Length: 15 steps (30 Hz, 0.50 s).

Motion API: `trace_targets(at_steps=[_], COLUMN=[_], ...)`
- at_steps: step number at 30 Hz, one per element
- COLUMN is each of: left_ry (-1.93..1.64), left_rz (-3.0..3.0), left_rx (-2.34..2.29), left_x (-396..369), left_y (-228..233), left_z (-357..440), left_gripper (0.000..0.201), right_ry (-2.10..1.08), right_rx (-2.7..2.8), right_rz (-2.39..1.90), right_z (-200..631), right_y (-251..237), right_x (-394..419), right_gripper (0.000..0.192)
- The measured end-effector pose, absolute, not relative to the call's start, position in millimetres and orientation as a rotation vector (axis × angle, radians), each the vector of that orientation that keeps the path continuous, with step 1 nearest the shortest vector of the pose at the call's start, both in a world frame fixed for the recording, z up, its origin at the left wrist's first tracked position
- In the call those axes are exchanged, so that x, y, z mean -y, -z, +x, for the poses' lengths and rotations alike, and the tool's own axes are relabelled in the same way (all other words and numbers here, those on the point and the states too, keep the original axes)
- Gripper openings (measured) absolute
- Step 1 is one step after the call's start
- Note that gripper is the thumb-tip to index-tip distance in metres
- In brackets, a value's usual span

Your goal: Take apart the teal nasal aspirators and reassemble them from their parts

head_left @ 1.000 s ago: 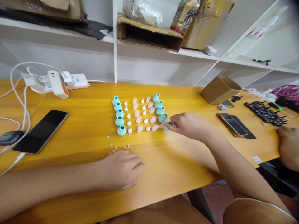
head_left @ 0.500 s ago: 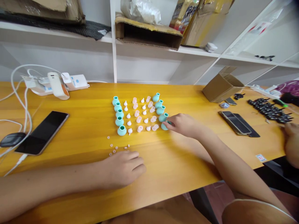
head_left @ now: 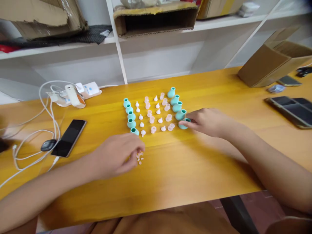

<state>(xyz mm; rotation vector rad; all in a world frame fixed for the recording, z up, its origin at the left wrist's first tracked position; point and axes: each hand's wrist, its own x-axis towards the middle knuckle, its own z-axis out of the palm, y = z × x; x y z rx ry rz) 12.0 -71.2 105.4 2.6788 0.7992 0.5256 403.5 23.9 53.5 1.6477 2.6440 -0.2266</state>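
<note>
At the front of the right-hand column of small teal vases, my right hand (head_left: 207,122) has its thumb and fingers closed around the nearest vase (head_left: 183,126), which stands on the table. My left hand (head_left: 122,152) is over the table by the front left vase (head_left: 134,131), fingers curled in toward the thumb; whatever may be between them is hidden. Several tiny pale rings (head_left: 139,162) lie beside its fingertips. Between the vase columns stand rows of white pointed pieces (head_left: 141,124) and translucent pink cup-shaped pieces (head_left: 152,120).
On the left lie a phone (head_left: 69,138), a black mouse-like device (head_left: 48,145), white cables and a power strip (head_left: 90,89). An open cardboard box (head_left: 265,63) and more phones (head_left: 290,110) are on the right. White shelves (head_left: 156,58) rise behind the table.
My left hand has risen from lying flat on the table and moved to the tiny rings, its fingers now curled. My right hand stays at the front right vase. The view has shifted.
</note>
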Motion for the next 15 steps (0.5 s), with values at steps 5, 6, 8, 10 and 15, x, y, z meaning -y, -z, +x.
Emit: trace_targets(at_steps=[5,6,8,10,15], left_ry=[-0.503,-0.557,-0.653,-0.718,-0.954], left_rz=[2.325,2.271,2.191,2.114,1.943], left_rx=[-1.403,-1.499,-1.627,-1.715,-1.736], left_x=[54,50,43,35,24], left_y=[-86,-78,-60,-45,-28], left_z=[-24,-30,-39,-42,-43], left_gripper=[0.016,0.018,0.017,0.016,0.011], right_ry=[-0.145,-0.207,-0.267,-0.254,-0.069], right_rx=[-2.969,-3.058,-3.195,-3.239,-3.146], right_rz=[1.826,1.858,1.899,1.937,2.089], right_z=[412,412,413,413,416], right_y=[-58,-57,-52,-46,-30], right_x=[-19,-19,-20,-23,-29], right_gripper=[0.064,0.059,0.047,0.035,0.021])
